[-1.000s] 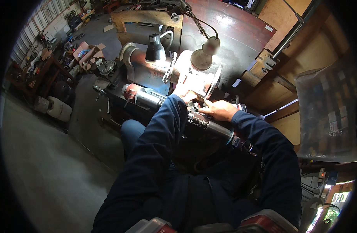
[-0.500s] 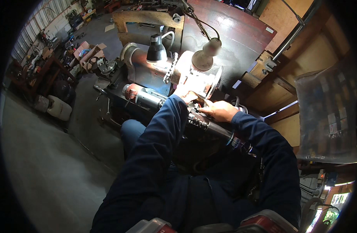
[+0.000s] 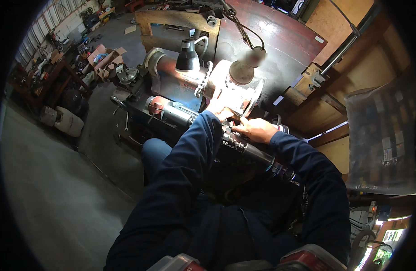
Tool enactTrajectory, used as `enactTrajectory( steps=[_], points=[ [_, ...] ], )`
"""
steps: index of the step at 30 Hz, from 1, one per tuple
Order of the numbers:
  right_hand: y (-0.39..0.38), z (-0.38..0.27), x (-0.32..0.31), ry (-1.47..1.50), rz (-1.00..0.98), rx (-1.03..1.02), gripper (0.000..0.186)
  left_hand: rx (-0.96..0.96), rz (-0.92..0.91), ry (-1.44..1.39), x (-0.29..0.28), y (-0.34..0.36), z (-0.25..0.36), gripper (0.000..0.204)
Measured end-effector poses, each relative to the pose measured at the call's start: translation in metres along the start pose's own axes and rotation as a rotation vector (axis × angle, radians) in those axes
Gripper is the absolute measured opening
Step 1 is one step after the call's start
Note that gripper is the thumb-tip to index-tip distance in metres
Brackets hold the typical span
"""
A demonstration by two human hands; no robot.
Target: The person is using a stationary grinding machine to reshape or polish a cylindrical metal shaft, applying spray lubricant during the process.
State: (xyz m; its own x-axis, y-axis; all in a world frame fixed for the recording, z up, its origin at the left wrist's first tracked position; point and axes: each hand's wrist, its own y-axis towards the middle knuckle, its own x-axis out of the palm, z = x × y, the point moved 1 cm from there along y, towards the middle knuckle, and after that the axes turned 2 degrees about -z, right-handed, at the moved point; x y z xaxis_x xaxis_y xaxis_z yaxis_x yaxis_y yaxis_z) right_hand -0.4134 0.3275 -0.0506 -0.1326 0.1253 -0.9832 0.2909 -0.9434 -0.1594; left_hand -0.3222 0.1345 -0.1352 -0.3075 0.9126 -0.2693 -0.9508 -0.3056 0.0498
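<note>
My left hand (image 3: 217, 109) is closed under the bright lamp light, beside a disc-shaped grinding wheel (image 3: 254, 97) on the machine. My right hand (image 3: 258, 130) is closed just right of it, thumb and fingers at a small piece below the wheel; what each holds is too small and glared to name. A steel shaft assembly (image 3: 176, 114) with a red end runs under my hands, continuing to a ribbed part (image 3: 234, 142). A black lamp (image 3: 188, 58) and a pale lamp (image 3: 242, 71) light the work. A curved chain-like hose (image 3: 203, 79) stands between the lamps.
A dark red panel (image 3: 280, 31), a wooden frame (image 3: 144, 16) and plywood boards (image 3: 330, 16) are behind. A plastic-covered rack (image 3: 380, 135) is at right. At left lie cardboard boxes (image 3: 106, 58), cluttered parts and a white jug (image 3: 69, 122). A wrench (image 3: 126, 122) hangs below the machine.
The whole view has shifted slightly, the machine appearing a little lower and to the right. My hands stay at nearly the same place on the work, with very small movement.
</note>
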Motion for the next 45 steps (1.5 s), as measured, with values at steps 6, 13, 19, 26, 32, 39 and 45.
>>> enactTrajectory(
  steps=[6,13,19,26,32,39,45],
  points=[
    [0.004,-0.002,-0.005,-0.019,-0.034,0.015,0.038,0.014,0.009,0.012,0.001,-0.002,0.001,0.025],
    [0.009,-0.004,0.000,-0.080,0.044,-0.012,0.037,0.033,0.023,0.024,0.004,-0.001,0.003,0.026],
    [0.007,-0.005,-0.002,-0.089,0.053,0.024,0.034,0.050,0.027,0.029,0.005,0.001,0.003,0.026],
    [0.011,-0.006,-0.006,-0.094,0.030,0.040,0.035,0.057,0.036,0.036,0.005,0.002,0.003,0.027],
    [0.010,-0.008,-0.009,-0.099,0.034,0.058,0.035,0.057,0.033,0.037,0.006,0.005,0.005,0.027],
    [0.011,-0.007,-0.009,-0.072,0.002,0.076,0.035,0.056,0.037,0.033,0.007,0.006,0.005,0.027],
    [0.011,-0.006,-0.007,-0.106,0.018,0.060,0.035,0.053,0.045,0.036,0.005,0.005,0.005,0.028]
  ],
)
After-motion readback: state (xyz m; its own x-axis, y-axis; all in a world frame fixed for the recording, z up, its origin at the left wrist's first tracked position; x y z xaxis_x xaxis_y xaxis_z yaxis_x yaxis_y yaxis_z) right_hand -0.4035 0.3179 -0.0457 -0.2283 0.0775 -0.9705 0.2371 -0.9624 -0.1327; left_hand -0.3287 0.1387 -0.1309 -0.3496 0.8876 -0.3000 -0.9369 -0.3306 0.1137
